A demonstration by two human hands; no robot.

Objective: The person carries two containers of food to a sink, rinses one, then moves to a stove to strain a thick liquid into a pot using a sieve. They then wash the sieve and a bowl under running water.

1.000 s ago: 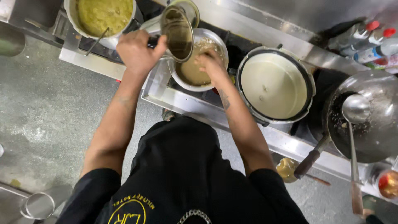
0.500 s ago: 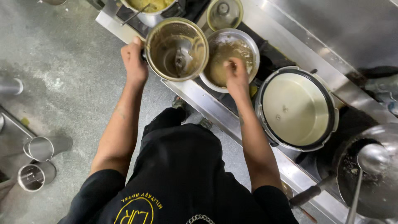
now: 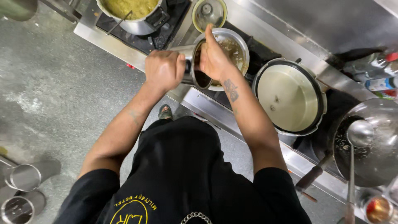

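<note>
Steel cooktop counter (image 3: 265,20) runs diagonally from far left to near right, grey floor on the left. Wok (image 3: 373,145) at the right edge, dark residue inside, ladle (image 3: 358,135) resting in it. Left of the wok: wide pot with a pale flat lid (image 3: 290,97). Far left: pot of yellow-green mash (image 3: 132,10) with a utensil handle sticking out. Centre: steel bowl (image 3: 232,49) holding brownish food, and just beyond it a small round glass lid (image 3: 209,12) lying on the counter. Steel container (image 3: 192,66) is tipped on its side, mouth facing right, over the near-left rim of the bowl; dark inside. Left hand (image 3: 163,68) is clenched around the container's base end, knuckles up. Right hand (image 3: 213,58) is at the container's mouth, thumb pointing far, fingers curled down into or over the opening; whether it grips the rim or only reaches inside is hidden by the hand itself. Tattoo on the right forearm. Bottles (image 3: 377,74) at the far right. Two steel tumblers (image 3: 20,191) on the floor, near left.
</note>
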